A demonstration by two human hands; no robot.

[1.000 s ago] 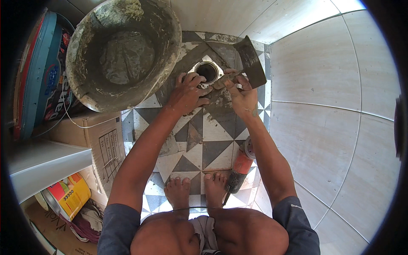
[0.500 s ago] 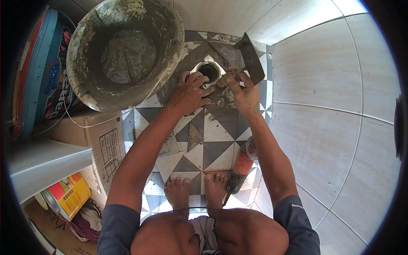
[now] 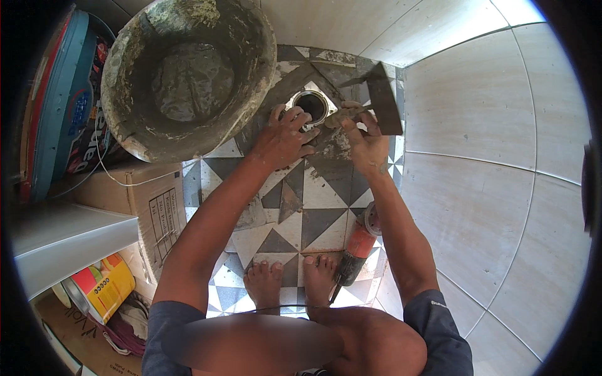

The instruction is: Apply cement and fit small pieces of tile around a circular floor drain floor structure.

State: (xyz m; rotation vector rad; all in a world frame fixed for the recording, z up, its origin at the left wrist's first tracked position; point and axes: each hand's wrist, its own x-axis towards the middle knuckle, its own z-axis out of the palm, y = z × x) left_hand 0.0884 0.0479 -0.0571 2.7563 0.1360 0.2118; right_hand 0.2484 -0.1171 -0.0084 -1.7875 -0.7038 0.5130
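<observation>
A round drain opening [image 3: 311,106] with a metal-looking rim sits in a light square piece of tile, with wet grey mortar around it. My left hand [image 3: 283,135] rests at the near left of that rim, palm down, fingers bent and spread, gripping nothing visible. To the right, my right hand [image 3: 365,143] is closed around the handle of a trowel [image 3: 384,100]. The handle's mortar-covered end points left toward the drain, near its rim. The trowel's flat dark blade is raised off the floor, to the right of my fingers. Grey smears mark both hands.
A large tub [image 3: 194,81] of wet mortar stands at the left, beside a cardboard box [image 3: 135,188]. A red and black angle grinder [image 3: 359,245] lies near my right foot. Tiled wall [image 3: 464,119] rises on the right. A loose triangular tile piece [image 3: 290,202] lies on the patterned floor.
The trowel's blade has turned and dropped slightly toward me and to the right, its handle still in my right hand. My left hand remains at the drain rim.
</observation>
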